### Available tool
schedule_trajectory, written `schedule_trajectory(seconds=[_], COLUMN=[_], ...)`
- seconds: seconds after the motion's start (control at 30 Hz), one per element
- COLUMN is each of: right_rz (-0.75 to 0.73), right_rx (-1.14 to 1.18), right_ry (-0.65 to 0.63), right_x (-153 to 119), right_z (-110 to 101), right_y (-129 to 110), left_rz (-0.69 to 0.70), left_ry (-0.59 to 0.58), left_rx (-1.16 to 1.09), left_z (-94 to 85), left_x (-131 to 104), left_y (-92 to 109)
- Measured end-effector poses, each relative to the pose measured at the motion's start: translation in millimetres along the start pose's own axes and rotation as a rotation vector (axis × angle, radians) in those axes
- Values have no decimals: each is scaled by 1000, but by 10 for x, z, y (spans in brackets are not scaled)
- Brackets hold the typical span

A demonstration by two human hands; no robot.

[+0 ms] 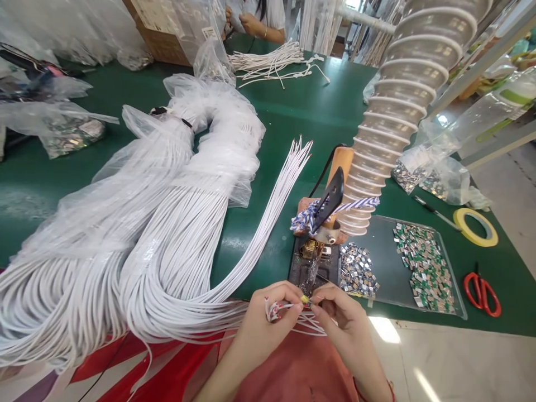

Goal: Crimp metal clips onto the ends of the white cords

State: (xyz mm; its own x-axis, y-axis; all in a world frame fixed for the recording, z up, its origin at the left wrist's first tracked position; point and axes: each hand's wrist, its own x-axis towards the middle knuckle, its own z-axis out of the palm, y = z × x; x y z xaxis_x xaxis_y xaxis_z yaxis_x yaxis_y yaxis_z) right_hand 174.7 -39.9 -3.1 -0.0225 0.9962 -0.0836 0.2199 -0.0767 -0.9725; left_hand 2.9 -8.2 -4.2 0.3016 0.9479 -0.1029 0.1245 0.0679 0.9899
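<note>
My left hand (271,314) is closed around white cables (287,305), and several short ends with reddish tips poke out between its fingers. My right hand (342,317) is pinched close to the left fingertips. A tiny yellow-green piece (305,300) shows between the two hands; the fingers hide most of it. Just beyond my fingers stands a small bench fixture (316,262) with a black base and metal parts. Long white cables (176,290) run from a big bundle on the left toward my left hand.
A clear ribbed hose (402,95) hangs over the fixture. Right of it, a tray (383,251) holds small silver parts (358,271) and green-and-silver pieces (427,268). Red scissors (481,295), yellow tape (476,227) and a pen (436,213) lie farther right. A person (259,22) sits opposite.
</note>
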Motion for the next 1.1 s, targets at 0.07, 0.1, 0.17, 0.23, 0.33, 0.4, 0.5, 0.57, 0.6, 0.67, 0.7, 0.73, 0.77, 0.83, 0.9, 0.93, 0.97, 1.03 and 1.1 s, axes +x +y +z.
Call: schedule_trajectory(seconds=[0.07, 0.1, 0.17, 0.23, 0.33, 0.4, 0.5, 0.57, 0.6, 0.67, 0.7, 0.73, 0.77, 0.83, 0.9, 0.93, 0.97, 1.03, 1.1], right_rz=[-12, -13, -8, 2, 8, 15, 25, 24, 26, 27, 28, 33, 38, 59, 71, 67, 57, 27, -3], right_rx=[19, 23, 21, 18, 33, 44, 50, 53, 52, 47, 45, 45, 52, 86, 128, 143, 152, 159, 167], right_ry=[24, 35, 42, 37, 33, 34, 38, 34, 30, 23, 20, 17, 18, 37, 100, 139, 173, 197, 170], right_x=[-6, -8, -9, -10, -13, -14, -14, -16, -18, -26, -31, -36, -41, -47, -43, -37, -30, -12, 2], right_z=[23, 30, 36, 33, 27, 27, 32, 35, 36, 37, 37, 37, 36, 33, 27, 24, 19, 11, 8], right_y=[19, 27, 44, 57, 70, 75, 80, 86, 89, 95, 97, 97, 93, 77, 52, 38, 26, 11, 9], left_rz=[3, 4, 6, 8, 3, 6, 27, 37, 38, 28, 21, 17, 16, 24, 44, 53, 59, 66, 71], left_ry=[33, 47, 64, 70, 72, 76, 88, 89, 85, 78, 75, 75, 76, 84, 95, 98, 98, 99, 102], left_rx=[16, 22, 28, 28, 33, 42, 49, 53, 56, 59, 60, 61, 62, 69, 81, 87, 94, 111, 125], left_z=[24, 33, 45, 53, 61, 67, 73, 75, 75, 75, 75, 75, 75, 75, 75, 75, 76, 78, 79], left_x=[-1, -1, 1, 2, -5, -9, -6, 3, 7, 13, 14, 13, 12, 6, 1, 0, 0, 1, 4], left_y=[-2, -4, -9, -11, -7, -2, 1, 0, -2, -7, -9, -10, -10, -6, 0, 2, 3, 2, -3])
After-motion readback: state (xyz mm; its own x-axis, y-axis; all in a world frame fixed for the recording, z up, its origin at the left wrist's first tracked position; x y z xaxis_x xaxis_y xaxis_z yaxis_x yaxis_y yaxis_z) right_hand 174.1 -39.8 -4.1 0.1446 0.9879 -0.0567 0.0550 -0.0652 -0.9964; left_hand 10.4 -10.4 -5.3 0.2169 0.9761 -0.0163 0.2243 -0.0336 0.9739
